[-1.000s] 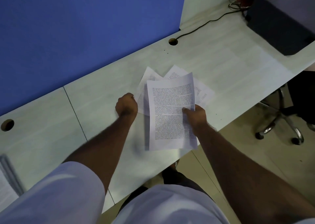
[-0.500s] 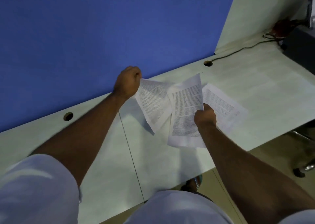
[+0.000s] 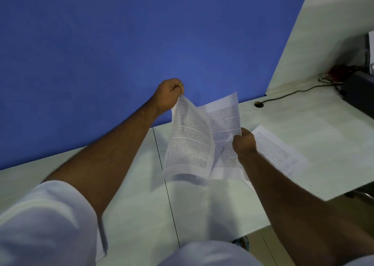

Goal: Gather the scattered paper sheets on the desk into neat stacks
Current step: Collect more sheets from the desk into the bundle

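Higher now — left hand (image 3: 169,96) pinching one limp, curling printed sheet (image 3: 188,140), right hand (image 3: 243,142) gripping another sheet (image 3: 224,124).

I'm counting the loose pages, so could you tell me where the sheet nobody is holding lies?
In the head view, the loose sheet lies flat on the desk at right, just beyond the right hand and partly hidden by that forearm.

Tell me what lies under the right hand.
Under the right hand, one printed sheet lies flat on the desk. Hand and forearm cover its near-left part; anything beneath is hidden.
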